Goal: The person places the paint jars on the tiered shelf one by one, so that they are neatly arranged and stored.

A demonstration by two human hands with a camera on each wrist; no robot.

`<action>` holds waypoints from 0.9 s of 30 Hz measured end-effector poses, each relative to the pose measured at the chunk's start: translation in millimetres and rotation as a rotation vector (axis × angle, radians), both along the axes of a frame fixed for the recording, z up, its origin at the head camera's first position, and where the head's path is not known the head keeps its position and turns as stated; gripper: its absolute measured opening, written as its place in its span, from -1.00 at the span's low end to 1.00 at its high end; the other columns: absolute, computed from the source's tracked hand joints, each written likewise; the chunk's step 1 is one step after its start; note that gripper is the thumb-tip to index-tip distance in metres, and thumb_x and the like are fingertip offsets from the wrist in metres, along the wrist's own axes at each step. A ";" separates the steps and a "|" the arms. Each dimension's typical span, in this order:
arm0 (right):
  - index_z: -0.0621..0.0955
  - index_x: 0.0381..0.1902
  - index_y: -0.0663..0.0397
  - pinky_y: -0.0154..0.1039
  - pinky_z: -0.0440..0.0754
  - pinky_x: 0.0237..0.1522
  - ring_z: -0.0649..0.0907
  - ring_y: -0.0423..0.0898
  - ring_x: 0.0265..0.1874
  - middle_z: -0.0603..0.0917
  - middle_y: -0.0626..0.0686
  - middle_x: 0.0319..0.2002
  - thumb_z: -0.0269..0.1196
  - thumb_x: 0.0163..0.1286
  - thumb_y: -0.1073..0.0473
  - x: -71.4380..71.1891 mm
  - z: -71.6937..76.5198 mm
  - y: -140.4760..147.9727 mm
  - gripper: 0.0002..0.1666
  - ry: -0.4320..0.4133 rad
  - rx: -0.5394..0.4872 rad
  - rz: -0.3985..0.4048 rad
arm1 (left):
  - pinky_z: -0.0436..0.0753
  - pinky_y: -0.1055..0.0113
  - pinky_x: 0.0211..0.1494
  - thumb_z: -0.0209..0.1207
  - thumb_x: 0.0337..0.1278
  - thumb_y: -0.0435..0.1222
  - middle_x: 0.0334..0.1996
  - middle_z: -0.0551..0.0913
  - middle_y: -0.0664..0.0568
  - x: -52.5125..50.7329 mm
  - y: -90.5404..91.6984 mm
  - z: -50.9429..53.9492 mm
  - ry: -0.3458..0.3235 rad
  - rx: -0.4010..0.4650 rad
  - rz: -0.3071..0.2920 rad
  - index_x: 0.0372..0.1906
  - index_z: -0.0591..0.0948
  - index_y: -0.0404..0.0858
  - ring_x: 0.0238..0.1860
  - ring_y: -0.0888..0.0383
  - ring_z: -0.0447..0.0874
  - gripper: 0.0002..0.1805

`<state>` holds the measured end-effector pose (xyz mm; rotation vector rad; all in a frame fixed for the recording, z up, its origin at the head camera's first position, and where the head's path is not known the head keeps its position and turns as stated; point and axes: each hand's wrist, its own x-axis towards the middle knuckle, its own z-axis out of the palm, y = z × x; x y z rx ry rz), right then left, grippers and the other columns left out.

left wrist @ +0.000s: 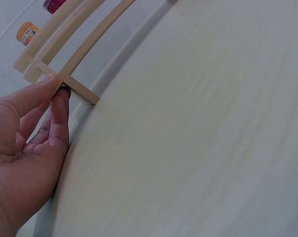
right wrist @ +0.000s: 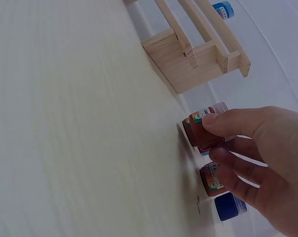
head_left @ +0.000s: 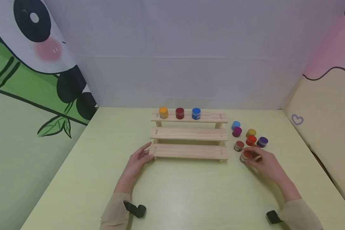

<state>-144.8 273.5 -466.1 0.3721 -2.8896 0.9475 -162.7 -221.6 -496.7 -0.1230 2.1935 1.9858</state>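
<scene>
A three-step wooden rack (head_left: 188, 150) stands mid-table. On its top step sit an orange paint jar (head_left: 163, 112), a dark red jar (head_left: 179, 113) and a blue jar (head_left: 196, 113). My left hand (head_left: 138, 158) holds the left end of the lowest board; in the left wrist view the thumb lies at the board's end, a finger beneath it. Right of the rack, my right hand (head_left: 263, 161) pinches a reddish-brown paint jar (right wrist: 203, 129) between thumb and fingers. This jar is slightly tilted in the head view. Another reddish-brown jar (head_left: 239, 146) stands just beyond it.
Several other jars cluster beyond my right hand: light blue (head_left: 235, 125), purple (head_left: 237, 132), yellow (head_left: 251, 133), red (head_left: 251, 140) and dark blue (head_left: 263, 141). My right fingers partly cover more jars. A pale cloth wall (head_left: 189, 80) rises behind the table (head_left: 187, 195).
</scene>
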 end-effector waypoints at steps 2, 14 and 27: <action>0.60 0.14 0.13 -0.39 0.63 -0.24 0.63 -0.02 -0.21 0.72 0.13 -0.10 0.42 0.19 0.29 -0.1 3.5 0.0 -0.47 0.010 -0.003 0.002 | 0.57 0.49 0.02 0.23 0.29 -0.28 0.01 0.62 -0.04 -0.7 -0.2 -1.0 0.000 -0.004 0.001 0.46 0.34 -0.01 -0.09 0.31 0.63 -0.35; 0.60 0.14 0.11 -0.43 0.59 -0.29 0.64 -0.04 -0.27 0.73 0.12 -0.15 0.43 0.19 0.29 -6.0 18.6 -1.4 -0.48 0.067 0.007 0.002 | 0.56 0.48 0.03 0.23 0.29 -0.25 0.05 0.61 -0.07 -1.9 -0.2 -1.8 -0.010 -0.018 -0.001 0.46 0.34 0.02 -0.07 0.29 0.63 -0.34; 0.62 0.10 0.09 -0.40 0.56 -0.36 0.56 -0.30 -0.42 0.73 0.07 -0.26 0.41 0.22 0.27 -20.9 35.1 -6.8 -0.54 0.180 -0.004 0.028 | 0.55 0.48 0.05 0.23 0.30 -0.24 0.07 0.61 -0.07 -1.3 -0.4 -0.7 -0.017 -0.018 -0.002 0.46 0.33 0.04 -0.05 0.29 0.62 -0.35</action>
